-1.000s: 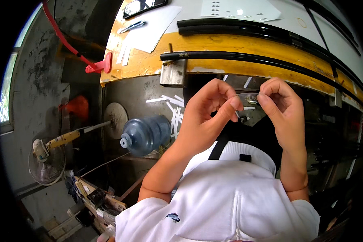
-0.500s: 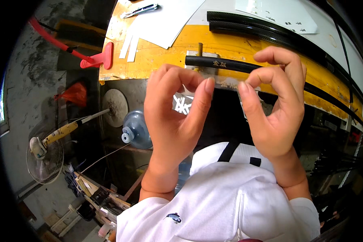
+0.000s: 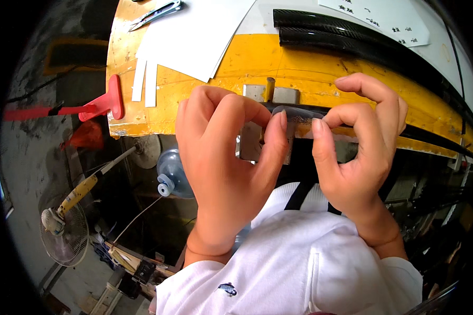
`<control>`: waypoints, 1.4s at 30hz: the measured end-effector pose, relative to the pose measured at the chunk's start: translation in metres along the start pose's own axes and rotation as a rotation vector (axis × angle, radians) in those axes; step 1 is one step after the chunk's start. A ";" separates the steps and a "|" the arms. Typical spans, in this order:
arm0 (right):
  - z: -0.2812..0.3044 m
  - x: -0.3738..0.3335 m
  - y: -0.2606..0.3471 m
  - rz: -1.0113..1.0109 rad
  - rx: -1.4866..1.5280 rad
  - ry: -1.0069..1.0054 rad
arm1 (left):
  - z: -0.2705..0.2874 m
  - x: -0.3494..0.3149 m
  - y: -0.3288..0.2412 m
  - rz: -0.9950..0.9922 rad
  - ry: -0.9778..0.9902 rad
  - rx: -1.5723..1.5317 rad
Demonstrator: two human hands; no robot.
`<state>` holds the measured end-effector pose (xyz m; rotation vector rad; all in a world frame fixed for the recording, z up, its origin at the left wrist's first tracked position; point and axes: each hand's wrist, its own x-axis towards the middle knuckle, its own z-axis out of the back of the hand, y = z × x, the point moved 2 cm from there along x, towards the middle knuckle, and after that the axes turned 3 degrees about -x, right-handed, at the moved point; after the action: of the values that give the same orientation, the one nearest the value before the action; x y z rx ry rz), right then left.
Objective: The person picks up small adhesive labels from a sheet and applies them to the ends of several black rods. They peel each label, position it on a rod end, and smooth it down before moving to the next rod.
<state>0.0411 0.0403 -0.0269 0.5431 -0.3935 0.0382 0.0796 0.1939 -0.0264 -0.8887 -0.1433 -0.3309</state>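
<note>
Stretched between my two hands is a small clear film strip (image 3: 298, 113), bowed upward along its upper edge. My left hand (image 3: 223, 152) pinches one end between thumb and forefinger. At the other end, thumb and forefinger of my right hand (image 3: 358, 152) are closed on it, with the remaining fingers curled loosely above. Just behind the film lies a slim black tube (image 3: 423, 136), running along the bench's near edge; my hands and the film hide part of it. I cannot tell whether film and tube touch. A metal block (image 3: 286, 95) with an upright brass-coloured pin (image 3: 269, 90) is beyond the tube.
Thick black tubes (image 3: 347, 44) lie farther back on the yellow bench (image 3: 236, 63). White sheets (image 3: 194, 39), cut paper strips (image 3: 151, 84) and snips (image 3: 157, 14) are at left, a marked sheet (image 3: 404, 26) at right. Below left are a red-handled tool (image 3: 108, 105), water jug (image 3: 176, 173) and fan (image 3: 65, 236).
The view has shifted, so the bench sits lower and further left. The film now bows upward, and the tube's gold marking has become covered behind my hands and the film. Both pinches stay closed.
</note>
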 end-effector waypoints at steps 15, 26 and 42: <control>0.003 0.001 -0.006 0.005 0.114 0.108 | -0.007 -0.004 0.003 -0.034 -0.069 -0.095; 0.008 -0.005 -0.020 0.116 0.330 0.109 | 0.002 -0.007 0.019 0.071 -0.082 -0.442; 0.009 -0.004 -0.012 0.047 0.310 0.090 | 0.010 0.002 0.030 0.109 0.088 -0.400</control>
<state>0.0361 0.0259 -0.0272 0.8352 -0.3141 0.1708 0.0918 0.2187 -0.0420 -1.2706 0.0563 -0.3012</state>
